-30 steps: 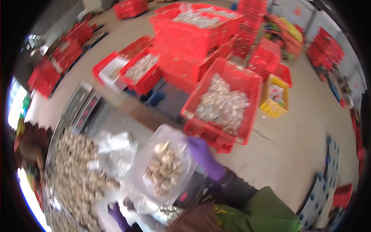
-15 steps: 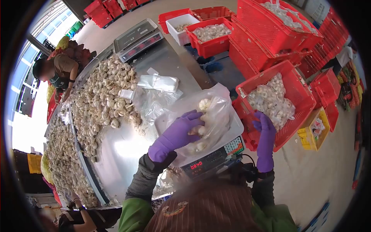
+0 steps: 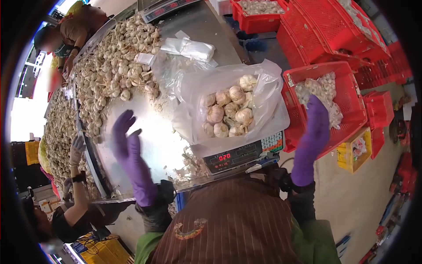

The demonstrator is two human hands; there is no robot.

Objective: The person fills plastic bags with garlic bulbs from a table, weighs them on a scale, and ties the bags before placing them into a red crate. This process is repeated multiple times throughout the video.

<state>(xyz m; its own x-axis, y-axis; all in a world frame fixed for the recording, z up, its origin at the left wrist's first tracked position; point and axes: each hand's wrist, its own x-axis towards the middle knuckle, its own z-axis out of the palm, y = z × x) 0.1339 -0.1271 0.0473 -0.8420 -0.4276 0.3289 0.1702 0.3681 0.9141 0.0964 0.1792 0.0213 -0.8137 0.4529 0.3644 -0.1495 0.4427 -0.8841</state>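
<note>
An open clear plastic bag (image 3: 263, 94) with several garlic bulbs (image 3: 228, 112) rests on a white electronic scale (image 3: 241, 154) with a red display. My left hand (image 3: 124, 136), in a purple glove, hovers open over the bare metal table (image 3: 162, 145), left of the scale and holding nothing. My right hand (image 3: 317, 121), also in a purple glove, is raised open beside the scale's right edge, in front of a red crate (image 3: 351, 110) that holds bagged garlic.
Loose garlic (image 3: 114, 66) is heaped across the table's far side, with a stack of empty plastic bags (image 3: 191, 47) beside it. Another scale (image 3: 169, 6) stands at the far end. Red crates (image 3: 334, 31) crowd the right. Other people work at the left (image 3: 74, 176) and far left (image 3: 66, 33).
My left hand has let go of the garlic bag and moved left over the table. My right hand rose slightly. The camera tilted down; the bag now lies open on the scale.
</note>
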